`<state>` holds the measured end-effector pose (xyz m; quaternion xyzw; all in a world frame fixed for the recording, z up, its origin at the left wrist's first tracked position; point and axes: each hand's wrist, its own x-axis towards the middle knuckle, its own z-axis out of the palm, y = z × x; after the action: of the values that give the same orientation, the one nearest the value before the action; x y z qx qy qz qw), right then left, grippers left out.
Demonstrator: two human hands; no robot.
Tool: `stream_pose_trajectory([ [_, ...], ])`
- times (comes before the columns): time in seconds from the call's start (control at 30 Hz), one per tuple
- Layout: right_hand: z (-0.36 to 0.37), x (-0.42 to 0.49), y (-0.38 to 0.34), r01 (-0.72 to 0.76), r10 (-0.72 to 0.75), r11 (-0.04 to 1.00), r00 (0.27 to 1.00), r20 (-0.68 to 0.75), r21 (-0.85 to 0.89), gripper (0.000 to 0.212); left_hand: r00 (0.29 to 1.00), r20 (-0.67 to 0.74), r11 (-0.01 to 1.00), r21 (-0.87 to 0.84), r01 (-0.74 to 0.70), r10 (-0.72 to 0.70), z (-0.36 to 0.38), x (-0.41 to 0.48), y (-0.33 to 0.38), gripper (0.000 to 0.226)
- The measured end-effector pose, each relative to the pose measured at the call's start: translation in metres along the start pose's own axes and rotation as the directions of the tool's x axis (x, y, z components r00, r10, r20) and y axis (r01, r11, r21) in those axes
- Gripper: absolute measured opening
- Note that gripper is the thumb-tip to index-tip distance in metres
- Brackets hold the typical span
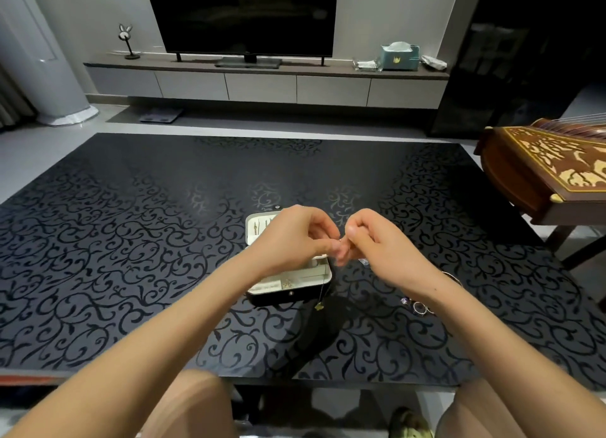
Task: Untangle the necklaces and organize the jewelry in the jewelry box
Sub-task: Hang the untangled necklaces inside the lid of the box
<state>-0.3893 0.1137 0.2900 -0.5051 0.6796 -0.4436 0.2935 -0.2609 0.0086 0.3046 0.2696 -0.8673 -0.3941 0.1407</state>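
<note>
A person is sitting at a black table patterned with curling vines, and both bare forearms are reaching forward over it. The two hands are meeting in the air just above an open jewelry box.

The left hand is curling its fingers inward, with the thumb pressing against the fingertips in a tight pinch. The right hand is doing the same, its fingers folded and its thumb closing toward the left hand's fingertips. The two pinches are almost touching each other. Between them they are gripping a very thin necklace; the exact spot where the chain sits in the fingers is too small to make out.

From the pinch, the chain is hanging straight down past the right edge of the box, and a small gold pendant is dangling at its lower end, in front of the box's dark front wall.

The box is lying open on the table, its pale lining facing up. The lid is lying flat on the far side, partly hidden behind the left hand. A few small gold pieces are resting in the near compartment.

To the right of the box, beside the right wrist, several rings are lying on the table, near each other.
</note>
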Motion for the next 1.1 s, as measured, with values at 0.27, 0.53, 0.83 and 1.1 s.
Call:
stream_pose_trajectory([
  [0.27, -0.004, 0.027, -0.027, 0.11, -0.088, 0.954, 0.992, 0.091, -0.28, 0.014, 0.998, -0.015, 0.998, -0.001, -0.059, 0.059, -0.043, 0.008, -0.004, 0.01],
  [0.53, -0.012, 0.074, -0.086, 0.24, -0.248, 0.895, 0.968, 0.026, -0.375, 0.016, 0.974, -0.217, 0.992, -0.094, -0.086, 0.063, -0.073, 0.027, -0.031, 0.009],
  [0.83, -0.011, 0.136, -0.091, 0.186, -0.208, 0.962, 0.974, -0.093, -0.201, 0.018, 0.94, -0.22, 0.797, 0.501, 0.339, -0.261, -0.009, 0.083, -0.149, 0.027],
  [1.1, 0.005, 0.171, -0.068, 0.152, -0.167, 0.974, 0.983, -0.075, -0.166, 0.017, 0.961, -0.237, 0.734, 0.626, 0.263, -0.142, 0.022, 0.095, -0.176, 0.028],
])
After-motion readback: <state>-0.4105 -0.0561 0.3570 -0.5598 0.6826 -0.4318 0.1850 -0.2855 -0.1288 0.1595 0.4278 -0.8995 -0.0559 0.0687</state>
